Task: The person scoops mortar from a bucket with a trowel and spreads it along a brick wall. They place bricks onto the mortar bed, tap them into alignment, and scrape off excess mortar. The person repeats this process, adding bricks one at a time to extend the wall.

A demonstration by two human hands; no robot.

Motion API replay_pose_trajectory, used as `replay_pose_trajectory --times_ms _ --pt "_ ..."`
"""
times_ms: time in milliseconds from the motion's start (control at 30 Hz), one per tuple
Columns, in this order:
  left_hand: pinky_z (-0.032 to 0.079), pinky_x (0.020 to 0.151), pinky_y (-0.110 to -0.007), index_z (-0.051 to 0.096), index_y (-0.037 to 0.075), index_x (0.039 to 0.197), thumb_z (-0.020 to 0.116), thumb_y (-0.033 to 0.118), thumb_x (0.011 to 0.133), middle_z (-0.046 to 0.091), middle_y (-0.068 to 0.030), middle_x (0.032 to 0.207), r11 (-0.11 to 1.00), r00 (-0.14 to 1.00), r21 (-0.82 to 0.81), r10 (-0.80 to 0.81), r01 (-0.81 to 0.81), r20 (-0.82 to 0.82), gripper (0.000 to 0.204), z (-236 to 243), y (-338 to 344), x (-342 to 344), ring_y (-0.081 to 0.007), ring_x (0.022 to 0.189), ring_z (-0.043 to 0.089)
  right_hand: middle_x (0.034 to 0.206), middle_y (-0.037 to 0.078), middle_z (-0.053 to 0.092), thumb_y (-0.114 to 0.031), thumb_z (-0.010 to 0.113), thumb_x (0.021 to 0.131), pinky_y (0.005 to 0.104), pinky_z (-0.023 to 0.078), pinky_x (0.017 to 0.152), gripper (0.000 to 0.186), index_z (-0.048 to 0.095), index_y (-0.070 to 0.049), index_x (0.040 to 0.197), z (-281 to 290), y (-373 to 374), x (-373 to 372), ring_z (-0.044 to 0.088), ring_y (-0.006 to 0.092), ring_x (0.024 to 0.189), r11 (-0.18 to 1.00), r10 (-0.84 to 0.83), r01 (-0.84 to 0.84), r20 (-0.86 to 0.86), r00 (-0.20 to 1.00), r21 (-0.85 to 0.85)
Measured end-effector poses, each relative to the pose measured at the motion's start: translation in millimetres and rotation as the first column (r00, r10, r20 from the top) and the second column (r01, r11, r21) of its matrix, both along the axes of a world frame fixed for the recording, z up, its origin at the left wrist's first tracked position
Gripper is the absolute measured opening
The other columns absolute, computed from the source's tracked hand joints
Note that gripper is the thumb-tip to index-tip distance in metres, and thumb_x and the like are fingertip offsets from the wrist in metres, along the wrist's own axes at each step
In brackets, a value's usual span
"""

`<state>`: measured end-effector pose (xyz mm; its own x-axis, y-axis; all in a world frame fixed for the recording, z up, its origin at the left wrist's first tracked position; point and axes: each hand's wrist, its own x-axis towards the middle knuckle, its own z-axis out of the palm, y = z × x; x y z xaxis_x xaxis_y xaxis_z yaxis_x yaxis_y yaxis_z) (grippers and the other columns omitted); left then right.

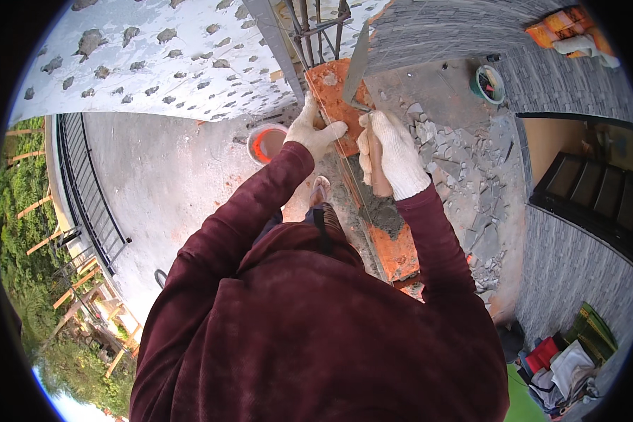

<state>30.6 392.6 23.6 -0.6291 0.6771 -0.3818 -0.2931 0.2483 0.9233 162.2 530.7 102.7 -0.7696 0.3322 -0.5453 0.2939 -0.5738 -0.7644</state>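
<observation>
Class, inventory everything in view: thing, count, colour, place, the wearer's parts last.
trowel: 1, grey and brown, upper centre
blocks: at least 2, orange, centre
mortar: 1 patch, grey, between blocks
rods: several, dark, top centre
bucket: 1, orange inside, centre left
tub: 1, green, upper right
rubble: many, grey, right floor
patched wall: 1, white-grey, upper left
patterned walls: several, grey, right
bundle: 1, orange-white, top right
cloth pile: 1, mixed, lower right
railing: 1, black, left
plants: many, green, far left
sleeves: 2, maroon, lower centre
left hand: 1, white-gloved, on upper block
right hand: 1, white-gloved, gripping trowel
</observation>
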Motion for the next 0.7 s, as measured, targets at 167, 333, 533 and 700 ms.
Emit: replay_pose_trajectory --times_ms 167,333,533,700 --pt "0.057 0.072 -0.03 0.009 0.023 0.168 0.075 0.026 0.094 0.07 -0.0083 0.107 0.979 0.998 -0.196 -0.06 0.059 0.0 0.099 10 -2 0 -0.0146 0.088 0.068 0.073 0.002 0.059 -0.044 0.052 0.107 0.0311 0.046 0.039 0.036 0.057 -0.01 0.116 4 0 -8 0.056 0.0139 0.048 0.996 0.069 -0.077 0.14 0.988 0.055" --pt "0.061 0.08 -0.033 0.008 0.028 0.168 0.066 0.028 0.102 0.069 -0.0088 0.116 0.99 0.994 -0.144 0.001 0.015 0.112 0.087 4 -3 -13 -0.0178 0.094 0.071 0.073 0.004 0.06 -0.043 0.053 0.107 0.0291 0.047 0.039 0.038 0.057 -0.009 0.121 17 5 4 0.055 0.0137 0.046 0.991 0.013 -0.004 -0.066 0.998 0.137" --pt "0.062 0.072 -0.033 0.016 0.022 0.167 0.066 0.025 0.1 0.064 -0.0051 0.096 0.997 0.98 -0.048 0.065 -0.057 0.189 0.084 -11 -8 -11 -0.0152 0.076 0.069 0.071 0.003 0.058 -0.039 0.051 0.109 0.0279 0.044 0.038 0.039 0.057 -0.004 0.122 10 -11 30 0.053 0.012 0.044 0.891 0.11 -0.131 0.073 0.991 0.434" --pt "0.062 0.081 -0.036 0.016 0.027 0.167 0.066 0.026 0.102 0.066 -0.0061 0.112 0.995 0.979 -0.093 0.052 -0.034 0.196 0.082 -9 -8 -10 -0.0187 0.091 0.072 0.073 0.003 0.058 -0.044 0.051 0.108 0.027 0.045 0.04 0.041 0.058 -0.006 0.12 14 -10 30 0.054 0.0108 0.047 0.939 0.035 -0.08 0.139 0.99 0.334"
